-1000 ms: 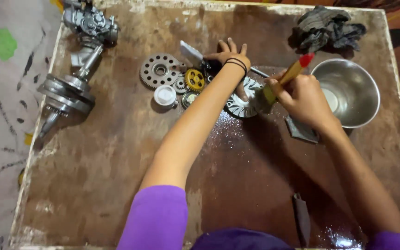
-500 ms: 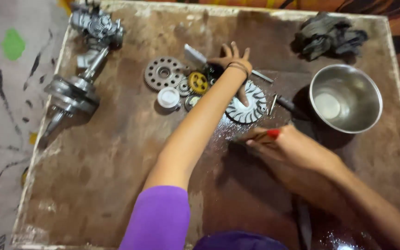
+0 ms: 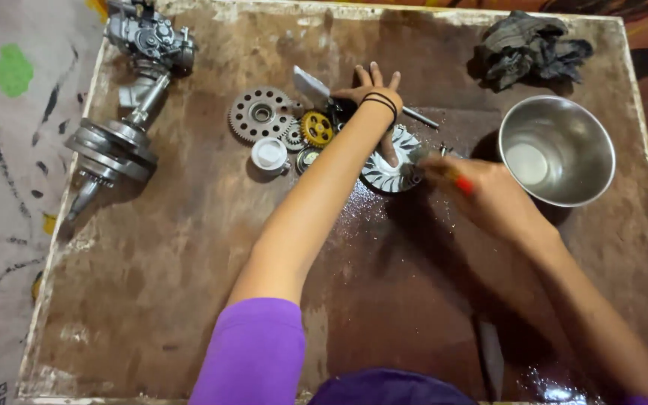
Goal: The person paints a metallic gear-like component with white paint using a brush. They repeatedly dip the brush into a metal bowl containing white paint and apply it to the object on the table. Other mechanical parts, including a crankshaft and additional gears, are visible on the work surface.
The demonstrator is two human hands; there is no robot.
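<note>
Silvery finned disc (image 3: 388,169) lies under spread left fingers (image 3: 375,77); right fingers (image 3: 444,166) clamp red-handled brush (image 3: 462,184)

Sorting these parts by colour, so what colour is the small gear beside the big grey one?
Yellow gear, clearest in the head view.

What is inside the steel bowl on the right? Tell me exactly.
The steel bowl shows only its shiny walls and a pale round patch at the bottom; no parts are visible inside. Whether that patch is liquid or reflection cannot be told. Nothing covers its opening.
</note>
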